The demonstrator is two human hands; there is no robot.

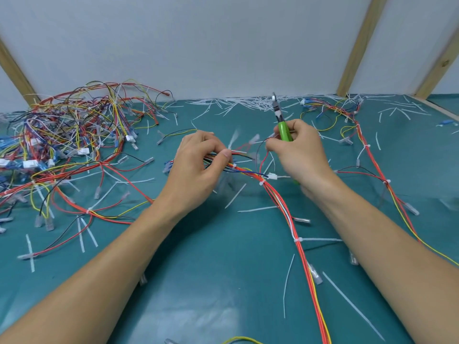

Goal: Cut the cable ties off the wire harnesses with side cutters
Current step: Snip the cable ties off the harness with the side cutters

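This looks like a small workshop bench. A teal mat [223,281] covers the table, backed by plain white panels [198,45] in bare wooden battens [357,45]. A heap of coloured wires [69,135] and scattered cut cable ties [248,103] lie across it.

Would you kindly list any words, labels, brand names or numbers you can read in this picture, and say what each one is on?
None can be read.
Side cutters: no brand shows on the green handles.
White connector on the wire harness: too small and blurred to show any marking.
Wire pile: its white and blue connectors show no legible print.
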